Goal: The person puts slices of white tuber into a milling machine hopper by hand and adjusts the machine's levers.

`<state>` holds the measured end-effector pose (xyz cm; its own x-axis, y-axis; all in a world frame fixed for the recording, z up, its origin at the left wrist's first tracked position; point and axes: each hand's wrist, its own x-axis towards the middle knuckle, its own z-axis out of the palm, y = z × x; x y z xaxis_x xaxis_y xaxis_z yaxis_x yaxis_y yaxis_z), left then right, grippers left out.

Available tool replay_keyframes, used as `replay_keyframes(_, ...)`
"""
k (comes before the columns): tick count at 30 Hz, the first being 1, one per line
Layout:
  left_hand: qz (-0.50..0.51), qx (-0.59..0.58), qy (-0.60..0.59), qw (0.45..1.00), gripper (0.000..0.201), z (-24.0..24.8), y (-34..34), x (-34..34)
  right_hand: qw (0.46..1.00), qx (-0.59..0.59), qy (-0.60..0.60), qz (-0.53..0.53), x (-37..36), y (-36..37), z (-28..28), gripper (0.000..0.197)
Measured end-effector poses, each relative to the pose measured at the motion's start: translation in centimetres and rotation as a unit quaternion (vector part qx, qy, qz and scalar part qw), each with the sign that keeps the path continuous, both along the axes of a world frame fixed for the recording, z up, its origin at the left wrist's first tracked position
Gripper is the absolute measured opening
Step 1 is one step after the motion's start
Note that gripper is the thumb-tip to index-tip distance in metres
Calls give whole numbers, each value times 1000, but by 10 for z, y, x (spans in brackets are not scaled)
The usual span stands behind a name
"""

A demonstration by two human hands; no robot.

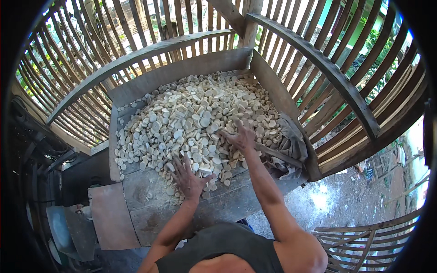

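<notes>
A big heap of pale, round, flat discs (191,109), cream to tan and dusty, covers most of a wooden tabletop (150,214). What the discs are made of I cannot make out. My left hand (187,178) lies at the heap's near edge, fingers spread over the discs. Farther in and to the right, my right hand (241,137) rests on the pile with its fingers apart. Neither hand is closed around a disc. Pale powder and a few loose discs lie on the boards near my left hand.
Low boards (177,70) wall the table's back and sides. A crumpled grey cloth (291,145) and a wooden stick (277,154) lie right of the heap. A brown panel (114,216) sits at the near left, beside a bluish basin (61,227). Slatted wooden fencing (327,68) surrounds the far side.
</notes>
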<state>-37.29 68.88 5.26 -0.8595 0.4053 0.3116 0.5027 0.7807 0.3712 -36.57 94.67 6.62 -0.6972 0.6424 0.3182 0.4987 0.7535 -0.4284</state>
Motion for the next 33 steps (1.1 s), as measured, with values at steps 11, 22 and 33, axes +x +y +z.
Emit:
replay_keyframes(11,-57,108,26,992,70,25,62,-56,956,-189,185,128,-13,-53,-9,66)
replay_keyframes(22,37,447,-186,874,47,24,94,-65,813,-458,334,135,-37,-100,11,60)
replay_keyframes(33,-46,699,-138,700,31,96,33,-54,792,-426,372,232,-53,-155,65,53)
